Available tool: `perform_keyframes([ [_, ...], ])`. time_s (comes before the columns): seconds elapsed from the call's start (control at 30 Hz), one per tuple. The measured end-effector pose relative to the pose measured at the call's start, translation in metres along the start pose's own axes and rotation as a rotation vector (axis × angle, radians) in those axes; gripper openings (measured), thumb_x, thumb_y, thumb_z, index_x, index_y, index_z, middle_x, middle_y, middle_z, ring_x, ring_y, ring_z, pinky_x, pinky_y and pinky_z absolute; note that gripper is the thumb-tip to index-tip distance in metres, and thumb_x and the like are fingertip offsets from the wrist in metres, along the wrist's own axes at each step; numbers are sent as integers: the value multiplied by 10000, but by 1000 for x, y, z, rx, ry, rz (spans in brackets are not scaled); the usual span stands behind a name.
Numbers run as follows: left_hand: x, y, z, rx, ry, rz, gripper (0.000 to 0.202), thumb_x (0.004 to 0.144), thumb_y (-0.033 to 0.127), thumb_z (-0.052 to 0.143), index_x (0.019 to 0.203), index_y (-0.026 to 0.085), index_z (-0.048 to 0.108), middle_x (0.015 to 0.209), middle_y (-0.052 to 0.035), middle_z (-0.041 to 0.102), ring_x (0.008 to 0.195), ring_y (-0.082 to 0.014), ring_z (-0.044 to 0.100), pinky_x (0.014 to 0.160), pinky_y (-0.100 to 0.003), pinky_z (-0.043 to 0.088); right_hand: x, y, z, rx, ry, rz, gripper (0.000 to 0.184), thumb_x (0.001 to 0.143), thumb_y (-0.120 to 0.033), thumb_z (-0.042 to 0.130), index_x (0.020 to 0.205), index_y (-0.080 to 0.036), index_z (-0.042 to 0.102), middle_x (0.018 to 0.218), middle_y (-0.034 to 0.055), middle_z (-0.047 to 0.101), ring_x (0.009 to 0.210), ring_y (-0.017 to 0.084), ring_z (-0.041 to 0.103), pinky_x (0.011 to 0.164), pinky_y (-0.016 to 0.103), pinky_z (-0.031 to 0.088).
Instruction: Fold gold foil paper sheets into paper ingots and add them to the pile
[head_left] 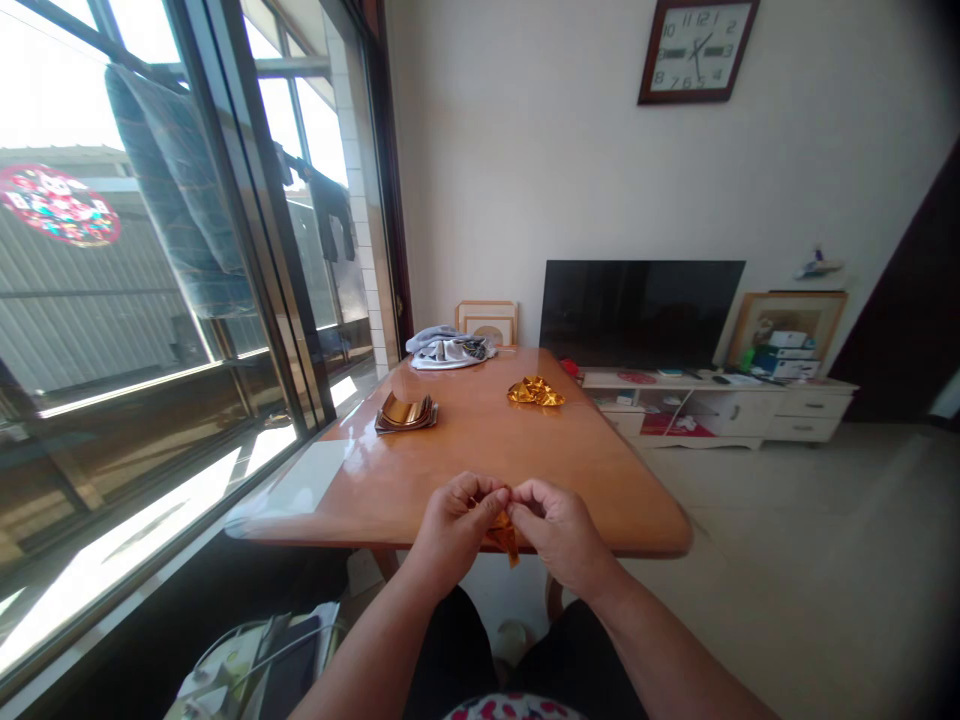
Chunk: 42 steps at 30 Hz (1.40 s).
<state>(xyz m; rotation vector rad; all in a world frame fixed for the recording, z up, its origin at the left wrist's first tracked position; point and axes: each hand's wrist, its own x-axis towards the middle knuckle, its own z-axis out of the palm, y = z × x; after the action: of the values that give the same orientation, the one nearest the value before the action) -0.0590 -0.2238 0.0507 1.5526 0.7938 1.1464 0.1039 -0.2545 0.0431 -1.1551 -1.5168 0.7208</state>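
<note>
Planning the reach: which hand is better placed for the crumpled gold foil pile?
Right, likely. The right hand sits closer to the gold foil pile across the wooden table. The left hand lies toward the foil stack instead. Both pinch the gold foil piece.

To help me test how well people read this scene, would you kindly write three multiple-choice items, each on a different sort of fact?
1. Where does the crumpled gold foil lie?
A. On the floor
B. On the wooden table
C. On the white cabinet

2. What colour is the foil piece pinched between the left hand and the right hand?
A. Gold
B. Blue
C. White

3. What state is the television screen in?
A. Showing a bright picture
B. Covered with a cloth
C. Dark

Answers:
1. B, the foil rests on the tabletop toward its far end.
2. A, its gold colour shows below the hands.
3. C, the uncovered screen is black, with no picture.
</note>
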Motion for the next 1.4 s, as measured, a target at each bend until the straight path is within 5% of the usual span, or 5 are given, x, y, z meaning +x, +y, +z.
perform_keyframes([
  [0.57,-1,4,5,-24,-42,-101,307,838,448,692,876,146,648,722,-21,635,634,-139,616,553,-234,486,-1,3,-3,143,-47,65,243,839,-399,633,760,-169,647,684,-15,618,623,127,524,582,229,441],
  [1.4,4,-9,15,-239,151,-100,297,809,415,729,811,154,588,655,34,530,583,-84,461,543,-201,356,-4,20,-6,112,-128,71,254,900,-382,592,750,-178,583,655,-32,539,615,111,464,562,226,386],
])
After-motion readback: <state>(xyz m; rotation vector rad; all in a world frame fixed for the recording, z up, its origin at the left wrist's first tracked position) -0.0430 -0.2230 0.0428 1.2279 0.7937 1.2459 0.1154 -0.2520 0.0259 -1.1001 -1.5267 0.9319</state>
